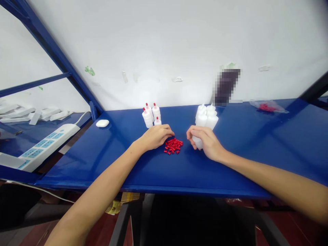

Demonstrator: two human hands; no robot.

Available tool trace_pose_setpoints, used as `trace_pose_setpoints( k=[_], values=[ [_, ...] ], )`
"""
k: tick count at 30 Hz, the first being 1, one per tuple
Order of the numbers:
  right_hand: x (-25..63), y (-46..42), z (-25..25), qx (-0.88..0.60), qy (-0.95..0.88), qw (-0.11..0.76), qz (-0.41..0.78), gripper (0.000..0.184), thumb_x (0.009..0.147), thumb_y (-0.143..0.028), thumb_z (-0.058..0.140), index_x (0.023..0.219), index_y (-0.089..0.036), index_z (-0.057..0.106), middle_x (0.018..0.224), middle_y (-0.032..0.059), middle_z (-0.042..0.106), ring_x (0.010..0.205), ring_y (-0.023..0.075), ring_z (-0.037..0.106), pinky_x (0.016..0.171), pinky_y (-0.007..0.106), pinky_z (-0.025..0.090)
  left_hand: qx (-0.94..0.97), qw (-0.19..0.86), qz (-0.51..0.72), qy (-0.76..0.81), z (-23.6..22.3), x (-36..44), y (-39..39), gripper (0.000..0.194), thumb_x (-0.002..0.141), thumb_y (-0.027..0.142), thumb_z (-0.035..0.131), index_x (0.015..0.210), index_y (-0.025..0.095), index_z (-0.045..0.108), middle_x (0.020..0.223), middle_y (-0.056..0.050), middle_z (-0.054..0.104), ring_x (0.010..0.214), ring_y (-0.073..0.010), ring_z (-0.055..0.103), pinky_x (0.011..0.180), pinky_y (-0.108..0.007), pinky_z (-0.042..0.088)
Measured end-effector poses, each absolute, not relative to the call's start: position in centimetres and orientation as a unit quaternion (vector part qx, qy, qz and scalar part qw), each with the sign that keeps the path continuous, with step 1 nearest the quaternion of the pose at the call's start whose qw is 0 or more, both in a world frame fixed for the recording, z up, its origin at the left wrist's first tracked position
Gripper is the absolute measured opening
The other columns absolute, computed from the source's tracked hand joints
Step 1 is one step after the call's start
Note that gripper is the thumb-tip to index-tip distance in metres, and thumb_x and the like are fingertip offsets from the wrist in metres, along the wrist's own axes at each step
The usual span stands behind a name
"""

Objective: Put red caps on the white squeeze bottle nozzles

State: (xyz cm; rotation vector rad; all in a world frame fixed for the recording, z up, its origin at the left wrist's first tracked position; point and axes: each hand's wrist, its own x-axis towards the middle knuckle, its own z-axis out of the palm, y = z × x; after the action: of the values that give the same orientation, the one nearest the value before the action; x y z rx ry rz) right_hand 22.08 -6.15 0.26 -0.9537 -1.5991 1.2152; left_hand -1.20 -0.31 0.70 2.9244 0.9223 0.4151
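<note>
My right hand (205, 140) is wrapped round a white squeeze bottle (197, 142), most of it hidden by the fingers. To its left lies a loose pile of small red caps (173, 146). My left hand (156, 137) is at the upper left edge of this pile, fingers curled and pressed together; whatever they pinch is hidden. Behind the left hand stand several white bottles (148, 119) with red caps on their tips. Beyond the right hand is a group of white bottles (206, 116) with bare nozzles.
Both groups stand on a blue table (102, 153) against a white wall. A white oval object (102, 123) lies at the left, near a white power strip (48, 147). A clear bag with red caps (268, 107) rests at the back right. Blue frame bars rise at the left.
</note>
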Motion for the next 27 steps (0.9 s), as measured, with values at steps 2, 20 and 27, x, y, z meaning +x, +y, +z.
trace_pose_setpoints(
  k=[2,20,27],
  values=[
    [22.0,-6.1,0.4,-0.389,-0.659,0.432,0.477,0.02,0.093,-0.03,0.045,0.083,-0.02,0.059,0.062,-0.0029,0.051,0.054,0.0134,0.05,0.055,0.027,0.038,0.946,0.014,0.155,0.285,0.7,-1.1,-0.3,0.027,0.098,0.012,0.048,0.108,0.017,0.072,0.099,-0.007,0.07,0.091,-0.0185,0.066,0.082,-0.031,0.052],
    [21.9,-7.1,0.8,-0.41,-0.801,0.352,0.257,0.018,0.099,-0.04,0.042,0.104,-0.024,0.035,0.087,0.0009,0.059,0.069,0.0187,0.055,0.068,0.033,0.04,0.843,0.199,0.456,0.204,2.1,2.4,-4.7,0.013,0.083,0.011,0.065,0.095,0.016,0.069,0.089,-0.004,0.074,0.076,-0.0116,0.068,0.073,-0.025,0.059],
    [22.0,-7.0,0.7,-0.409,-0.809,0.335,0.258,0.022,0.099,-0.045,0.043,0.103,-0.025,0.036,0.078,-0.003,0.06,0.061,0.0168,0.052,0.062,0.03,0.037,0.869,0.171,0.424,0.189,2.0,2.6,-5.3,0.016,0.085,0.009,0.06,0.096,0.017,0.068,0.086,-0.003,0.073,0.073,-0.0115,0.067,0.07,-0.025,0.056]
  ],
)
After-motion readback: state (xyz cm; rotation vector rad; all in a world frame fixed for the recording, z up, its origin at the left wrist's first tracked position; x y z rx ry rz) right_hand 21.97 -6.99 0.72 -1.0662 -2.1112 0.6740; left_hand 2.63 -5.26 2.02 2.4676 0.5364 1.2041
